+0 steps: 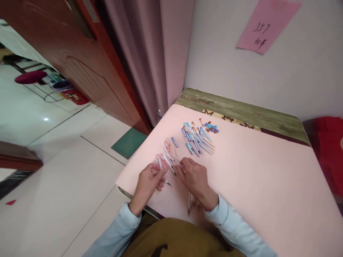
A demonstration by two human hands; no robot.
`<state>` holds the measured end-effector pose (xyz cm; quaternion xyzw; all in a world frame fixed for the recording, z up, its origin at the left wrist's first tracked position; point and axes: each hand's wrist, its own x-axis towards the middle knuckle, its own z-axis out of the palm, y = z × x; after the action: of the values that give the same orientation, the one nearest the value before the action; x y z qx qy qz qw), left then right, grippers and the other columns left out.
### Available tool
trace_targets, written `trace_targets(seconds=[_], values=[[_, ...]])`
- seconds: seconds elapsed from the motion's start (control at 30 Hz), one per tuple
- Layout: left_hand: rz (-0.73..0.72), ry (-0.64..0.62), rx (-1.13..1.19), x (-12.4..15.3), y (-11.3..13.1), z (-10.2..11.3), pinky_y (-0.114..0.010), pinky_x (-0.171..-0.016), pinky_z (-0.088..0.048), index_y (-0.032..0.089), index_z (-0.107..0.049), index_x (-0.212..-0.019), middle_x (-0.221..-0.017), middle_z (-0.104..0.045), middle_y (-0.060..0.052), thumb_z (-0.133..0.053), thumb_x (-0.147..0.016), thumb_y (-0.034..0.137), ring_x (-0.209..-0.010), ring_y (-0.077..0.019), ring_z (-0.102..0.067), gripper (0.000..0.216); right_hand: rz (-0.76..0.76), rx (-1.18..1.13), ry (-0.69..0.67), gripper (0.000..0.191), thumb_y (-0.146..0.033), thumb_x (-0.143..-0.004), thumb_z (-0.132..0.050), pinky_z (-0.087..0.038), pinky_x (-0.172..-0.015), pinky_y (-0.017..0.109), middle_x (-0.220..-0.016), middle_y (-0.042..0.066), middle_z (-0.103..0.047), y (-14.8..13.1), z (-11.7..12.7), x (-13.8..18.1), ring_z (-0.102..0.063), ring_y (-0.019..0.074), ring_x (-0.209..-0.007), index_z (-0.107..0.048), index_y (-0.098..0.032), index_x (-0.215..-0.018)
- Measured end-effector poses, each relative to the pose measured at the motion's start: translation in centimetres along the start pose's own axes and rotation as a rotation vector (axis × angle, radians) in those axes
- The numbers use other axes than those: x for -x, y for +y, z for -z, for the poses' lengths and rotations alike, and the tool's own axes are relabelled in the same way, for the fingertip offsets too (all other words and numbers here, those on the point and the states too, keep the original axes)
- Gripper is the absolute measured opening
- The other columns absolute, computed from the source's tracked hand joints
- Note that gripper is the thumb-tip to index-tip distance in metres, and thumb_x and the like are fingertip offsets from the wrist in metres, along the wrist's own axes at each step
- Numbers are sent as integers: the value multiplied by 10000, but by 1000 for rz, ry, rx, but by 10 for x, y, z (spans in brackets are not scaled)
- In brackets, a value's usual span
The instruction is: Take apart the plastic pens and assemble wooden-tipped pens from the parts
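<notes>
My left hand point(150, 177) is closed, its thumb and fingers pinching a slim white pen refill point(167, 183) whose dark tip sticks out to the right. My right hand point(195, 177) has its fingers curled together beside it; a pale part shows at the fingertips, too blurred to name. Between and beyond both hands lie several white refills point(168, 162) and small pinkish clear pieces point(167, 144). A lone blue pen barrel point(174, 142) rests above them. Farther back is a heap of blue pen barrels point(197, 139), mixed with white refills. Several pens point(189, 205) lie partly under my right wrist.
Small blue and brown pieces point(211, 127) form a pile behind the barrels. Pale paper point(257, 185) covers the table, leaving its green back edge point(241, 110) bare. A wooden door point(88, 64) and curtain point(150, 53) stand left, a red bag-like item point(327, 150) right.
</notes>
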<state>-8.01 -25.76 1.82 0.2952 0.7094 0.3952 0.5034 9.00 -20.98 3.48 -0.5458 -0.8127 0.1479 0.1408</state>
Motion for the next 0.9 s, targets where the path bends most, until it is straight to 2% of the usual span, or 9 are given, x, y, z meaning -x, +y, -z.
trace_targets(seconds=[0.17, 0.27, 0.4, 0.5, 0.6, 0.7, 0.77, 0.9], values=[[0, -15, 45, -1, 4, 4, -235, -351, -458, 190, -496, -833, -546, -647, -3, -768, -645, 531, -395, -149, -574, 475, 18, 16, -47, 228, -375, -935, -523, -231, -534, 264, -777, 57, -683, 12, 27, 31, -601, 164, -631, -614, -192, -834], [-8, -31, 48, -2, 5, 4, -234, -345, -451, 183, -515, -811, -536, -642, -9, -772, -644, 517, -387, -148, -567, 453, -11, -22, -9, 305, -440, -947, -490, -255, -545, 262, -765, 58, -678, 20, 42, 37, -594, 160, -631, -638, -207, -816], [-40, -55, 32, -2, 6, -1, -230, -343, -447, 178, -528, -789, -533, -633, -6, -760, -663, 506, -385, -142, -561, 421, -91, -28, 68, 337, -459, -956, -473, -291, -565, 267, -881, 76, -688, 18, 31, 0, -626, 171, -735, -694, -214, -881], [-70, -84, 21, 0, 7, -2, -231, -353, -456, 177, -535, -803, -547, -634, -3, -743, -692, 501, -394, -138, -562, 400, -115, -7, -38, 302, -432, -949, -505, -324, -578, 267, -935, 80, -694, 10, 9, -37, -635, 169, -741, -701, -205, -906], [-90, -71, 22, 3, 7, 2, -233, -362, -462, 178, -540, -826, -562, -644, -8, -735, -702, 509, -412, -141, -572, 404, -129, -32, -80, 294, -440, -947, -519, -349, -605, 262, -949, 77, -707, 8, -3, -51, -647, 175, -770, -701, -214, -993], [-97, -29, 15, 3, 7, 8, -231, -363, -460, 174, -541, -821, -563, -646, -15, -725, -709, 524, -416, -137, -563, 411, -168, -52, -11, 298, -435, -970, -478, -347, -615, 264, -979, 63, -718, 23, 5, -37, -651, 176, -782, -681, -240, -1069], [-102, -25, 9, 2, 7, 9, -228, -366, -457, 172, -543, -809, -563, -646, -18, -720, -716, 526, -416, -133, -558, 407, -218, -29, -12, 278, -435, -960, -490, -321, -590, 269, -905, 49, -728, 40, 18, -19, -648, 183, -742, -686, -239, -979], [-131, -90, 10, 0, 8, -1, -215, -364, -441, 169, -561, -799, -574, -646, -16, -718, -729, 515, -418, -126, -555, 386, -306, 48, -113, 268, -422, -912, -545, -264, -541, 283, -679, 54, -691, 69, 37, 27, -618, 192, -615, -669, -213, -800]])
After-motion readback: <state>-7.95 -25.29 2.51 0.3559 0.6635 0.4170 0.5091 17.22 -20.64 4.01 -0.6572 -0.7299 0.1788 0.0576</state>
